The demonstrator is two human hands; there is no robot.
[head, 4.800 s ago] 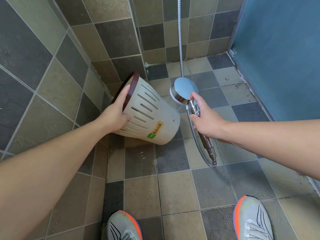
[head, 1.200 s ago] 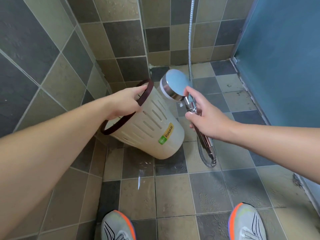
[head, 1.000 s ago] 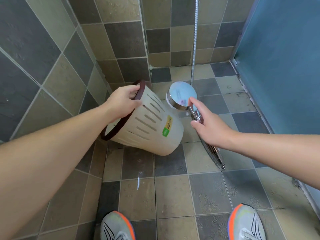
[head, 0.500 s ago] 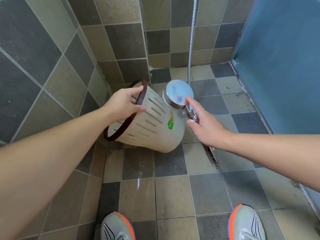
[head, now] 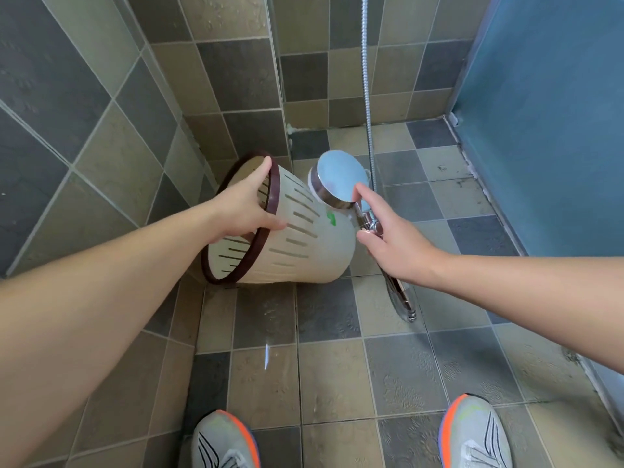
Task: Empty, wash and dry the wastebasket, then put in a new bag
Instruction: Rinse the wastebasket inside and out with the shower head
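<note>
A cream slotted wastebasket (head: 304, 244) with a dark brown rim is tipped on its side above the tiled floor, its mouth turned toward me and the left wall. My left hand (head: 243, 207) grips its rim, fingers over the top edge and thumb on the outside. A chrome shower head (head: 339, 179) is pressed close to the basket's side, its face turned to the basket. My right hand (head: 388, 238) holds the shower handle, index finger stretched up to the head. A green sticker shows on the basket wall.
The metal shower hose (head: 368, 96) hangs down the back wall and loops on the floor by my right hand. Tiled walls close in at left and back, a blue panel (head: 547, 113) at right. My two shoes (head: 223, 440) stand on the wet floor.
The basket has been rolled so its mouth faces more toward me, and the sticker has turned away to the far side. The shower head has moved closer to the basket's side.
</note>
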